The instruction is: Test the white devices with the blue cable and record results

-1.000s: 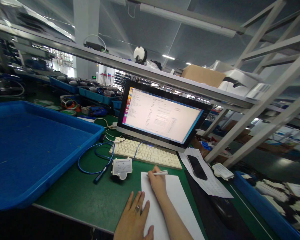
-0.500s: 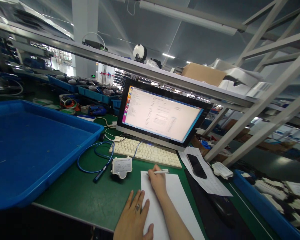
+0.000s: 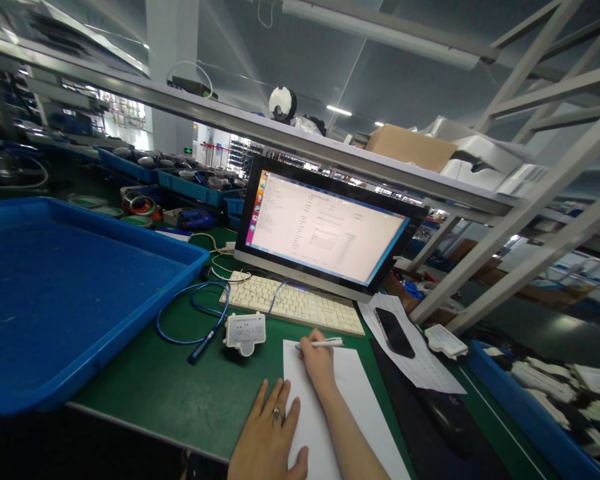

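A white pen [image 3: 330,343] is pinched in my right hand [image 3: 316,360], its tip near the top left of a white sheet of paper [image 3: 355,393]. The pen's tip is too small to make out clearly. My left hand [image 3: 270,427], with a ring on one finger, lies flat with fingers spread across the sheet's left edge and the green table. Beyond the hands sits a small white labelled module [image 3: 246,332], beside a looped blue cable [image 3: 167,339] with a dark plug. A cream keyboard [image 3: 300,307] lies behind the sheet.
A monitor [image 3: 325,230] stands behind the keyboard under a long shelf [image 3: 330,147]. To the left is a large blue tray [image 3: 80,280]. On the right are a phone [image 3: 394,332] on printed paper, a black mouse [image 3: 445,420] on a dark mat, and a blue bin [image 3: 525,400] of white-and-black parts.
My right hand with the pen has shifted very slightly to the right along the top of the sheet. My left hand stays in place; the whole view has moved a little.
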Demonstrator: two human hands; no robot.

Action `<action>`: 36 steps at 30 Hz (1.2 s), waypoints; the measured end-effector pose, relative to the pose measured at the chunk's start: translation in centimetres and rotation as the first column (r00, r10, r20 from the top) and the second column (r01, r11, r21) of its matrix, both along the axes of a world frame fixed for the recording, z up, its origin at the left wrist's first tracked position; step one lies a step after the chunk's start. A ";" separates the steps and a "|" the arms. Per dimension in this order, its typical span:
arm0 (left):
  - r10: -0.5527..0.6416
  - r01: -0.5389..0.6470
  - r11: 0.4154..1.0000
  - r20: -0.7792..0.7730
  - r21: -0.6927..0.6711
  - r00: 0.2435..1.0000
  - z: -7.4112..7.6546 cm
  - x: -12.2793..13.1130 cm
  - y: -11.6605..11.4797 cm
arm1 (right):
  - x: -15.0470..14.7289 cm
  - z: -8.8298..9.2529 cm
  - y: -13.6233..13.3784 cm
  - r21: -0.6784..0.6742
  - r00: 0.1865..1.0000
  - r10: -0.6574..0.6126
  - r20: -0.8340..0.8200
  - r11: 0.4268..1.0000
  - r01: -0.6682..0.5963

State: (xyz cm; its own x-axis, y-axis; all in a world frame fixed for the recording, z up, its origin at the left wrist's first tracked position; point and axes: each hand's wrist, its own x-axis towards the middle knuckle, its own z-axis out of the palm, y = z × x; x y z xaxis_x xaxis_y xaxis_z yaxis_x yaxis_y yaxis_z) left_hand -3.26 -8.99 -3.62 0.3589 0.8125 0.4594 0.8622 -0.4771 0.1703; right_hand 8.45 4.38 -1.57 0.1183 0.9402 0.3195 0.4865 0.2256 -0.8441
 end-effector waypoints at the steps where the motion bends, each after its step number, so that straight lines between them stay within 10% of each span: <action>1: 0.000 0.000 1.000 0.001 -0.011 1.000 0.1 0.0 0.0 | 0.0 0.0 0.0 0.001 1.000 0.002 0.005 1.000 -0.002; 28: 0.008 -0.006 0.998 -0.037 0.064 0.999 0.3 -0.1 0.0 | 0.5 -0.3 0.3 -0.015 0.984 -0.045 -0.175 0.999 0.043; 36: 0.059 0.062 0.891 -0.250 0.450 0.967 -2.1 -1.0 2.1 | 1.2 0.4 0.5 -0.117 0.862 0.059 -0.503 0.984 -0.136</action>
